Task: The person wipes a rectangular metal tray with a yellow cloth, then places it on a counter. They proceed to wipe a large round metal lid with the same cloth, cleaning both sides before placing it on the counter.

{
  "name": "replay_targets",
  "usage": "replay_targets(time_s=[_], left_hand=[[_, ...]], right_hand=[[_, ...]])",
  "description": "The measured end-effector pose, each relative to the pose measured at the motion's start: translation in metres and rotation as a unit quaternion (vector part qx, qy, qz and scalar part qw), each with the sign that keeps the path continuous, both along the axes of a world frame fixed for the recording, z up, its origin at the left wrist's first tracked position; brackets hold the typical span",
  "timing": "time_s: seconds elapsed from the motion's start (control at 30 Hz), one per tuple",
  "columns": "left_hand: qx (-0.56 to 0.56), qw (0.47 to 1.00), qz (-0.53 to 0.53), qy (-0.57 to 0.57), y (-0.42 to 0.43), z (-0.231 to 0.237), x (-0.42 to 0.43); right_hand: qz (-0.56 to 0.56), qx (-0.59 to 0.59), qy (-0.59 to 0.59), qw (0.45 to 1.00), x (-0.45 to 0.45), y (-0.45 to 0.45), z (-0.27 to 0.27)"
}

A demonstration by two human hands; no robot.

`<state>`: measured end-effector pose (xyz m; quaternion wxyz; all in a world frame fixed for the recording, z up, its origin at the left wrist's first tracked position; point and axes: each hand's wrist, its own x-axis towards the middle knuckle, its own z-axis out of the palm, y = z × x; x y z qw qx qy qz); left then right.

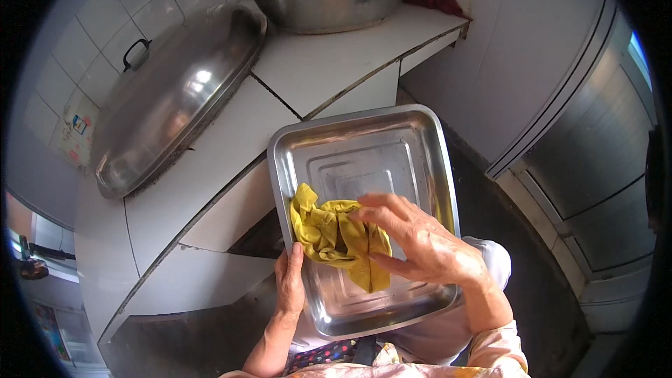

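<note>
A rectangular stainless steel tray lies over my lap, tilted a little in view. My left hand grips its left rim, thumb on top of the edge. On the left part of the tray's inside lies a crumpled yellow cloth. My right hand is over the tray at the cloth's right side, its fingers spread and bent; the fingertips meet or nearly touch the cloth, and whether they pinch it cannot be told.
A white tiled counter runs along the wall ahead and left. On it stand a large domed metal lid with a black handle, a wide metal basin and a dark red cloth. At right is a metal-panelled door or cabinet.
</note>
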<state>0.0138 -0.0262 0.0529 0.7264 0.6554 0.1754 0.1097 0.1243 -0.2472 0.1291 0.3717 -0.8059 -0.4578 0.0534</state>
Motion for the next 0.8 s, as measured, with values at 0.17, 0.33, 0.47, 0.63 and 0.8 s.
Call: replay_targets(time_s=[0.17, 0.33, 0.47, 0.63, 0.8], left_hand=[[-0.008, 1.000, -0.013, -0.007, 0.003, -0.006, -0.001], [-0.020, 1.000, -0.001, -0.018, -0.003, -0.001, 0.004], [-0.016, 0.999, 0.035, 0.025, -0.003, 0.000, -0.001], [-0.006, 1.000, 0.024, 0.000, -0.001, -0.003, 0.000], [-0.008, 0.999, 0.035, 0.021, 0.000, -0.004, -0.001]], right_hand=[[-0.016, -0.147, -0.062, 0.987, -0.019, 0.002, -0.001], [-0.093, -0.037, -0.167, 0.981, -0.023, 0.033, -0.034], [-0.098, 0.008, -0.134, 0.986, -0.021, 0.042, -0.040], [-0.123, 0.020, -0.136, 0.983, -0.035, 0.054, -0.039], [-0.128, -0.007, -0.170, 0.977, -0.023, 0.049, -0.045]])
